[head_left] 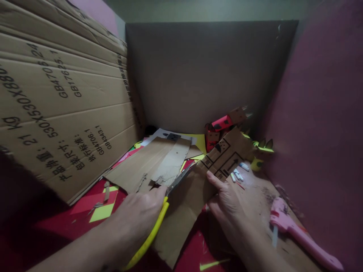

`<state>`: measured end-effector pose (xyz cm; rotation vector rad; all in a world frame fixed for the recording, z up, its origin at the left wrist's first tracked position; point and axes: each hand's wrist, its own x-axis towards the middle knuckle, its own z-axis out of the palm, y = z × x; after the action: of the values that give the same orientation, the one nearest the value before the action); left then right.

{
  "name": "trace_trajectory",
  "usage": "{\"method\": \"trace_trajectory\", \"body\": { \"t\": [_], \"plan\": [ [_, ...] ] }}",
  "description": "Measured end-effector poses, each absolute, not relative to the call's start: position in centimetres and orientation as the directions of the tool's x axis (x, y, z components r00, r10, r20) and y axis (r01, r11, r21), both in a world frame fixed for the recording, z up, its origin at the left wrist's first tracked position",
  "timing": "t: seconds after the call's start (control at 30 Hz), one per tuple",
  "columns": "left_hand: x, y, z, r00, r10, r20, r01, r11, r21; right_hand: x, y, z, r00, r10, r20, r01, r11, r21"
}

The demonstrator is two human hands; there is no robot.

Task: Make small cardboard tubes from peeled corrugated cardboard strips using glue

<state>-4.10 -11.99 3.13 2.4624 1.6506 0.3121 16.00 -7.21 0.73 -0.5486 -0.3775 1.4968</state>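
Note:
My left hand (144, 209) is closed around a pair of scissors (154, 232) with yellow handles. Their dark blades point away and up to the right, lying along the edge of a cardboard piece (222, 153) with printed arrow marks. That piece is gripped by my right hand (225, 196), thumb on top and fingers underneath. Brown cardboard (181, 215) stretches below it between my two hands; I cannot tell whether both are one sheet. Just beyond my left hand lies a larger flat cardboard sheet (144, 158) with a torn pale strip.
A big printed carton (65, 98) stands on the left. To the right lie a pink glue gun (295, 230) and several chalk-like sticks (238, 174). Red-and-brown cardboard figures (224, 124) and a yellow spiky craft piece (259, 156) sit at the back right. Paper scraps (102, 212) lie on red cloth.

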Motion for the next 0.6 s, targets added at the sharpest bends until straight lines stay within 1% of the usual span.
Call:
{"method": "trace_trajectory", "body": {
  "t": [0.07, 0.17, 0.27, 0.47, 0.6],
  "plan": [
    [-3.70, -11.97, 3.31, 0.372, 0.926, 0.066, 0.900, -0.377, 0.220, 15.97, -7.28, 0.75, 0.067, 0.994, -0.091, -0.828, 0.004, -0.560],
    [-3.41, -11.88, 3.58, 0.369, 0.929, 0.034, 0.911, -0.368, 0.184, 15.92, -7.31, 0.61, 0.100, 0.994, -0.038, -0.823, 0.061, -0.565],
    [-3.37, -11.78, 3.59, 0.372, 0.927, 0.041, 0.912, -0.373, 0.168, 15.89, -7.36, 0.49, 0.112, 0.993, -0.022, -0.818, 0.080, -0.569],
    [-3.48, -11.88, 3.61, 0.404, 0.914, 0.037, 0.887, -0.402, 0.228, 15.93, -7.35, 0.47, 0.095, 0.992, -0.081, -0.830, 0.034, -0.557],
    [-3.65, -12.05, 3.53, 0.411, 0.911, 0.046, 0.878, -0.409, 0.249, 15.85, -7.38, 0.74, 0.049, 0.973, -0.224, -0.856, -0.075, -0.511]
  ]
}}
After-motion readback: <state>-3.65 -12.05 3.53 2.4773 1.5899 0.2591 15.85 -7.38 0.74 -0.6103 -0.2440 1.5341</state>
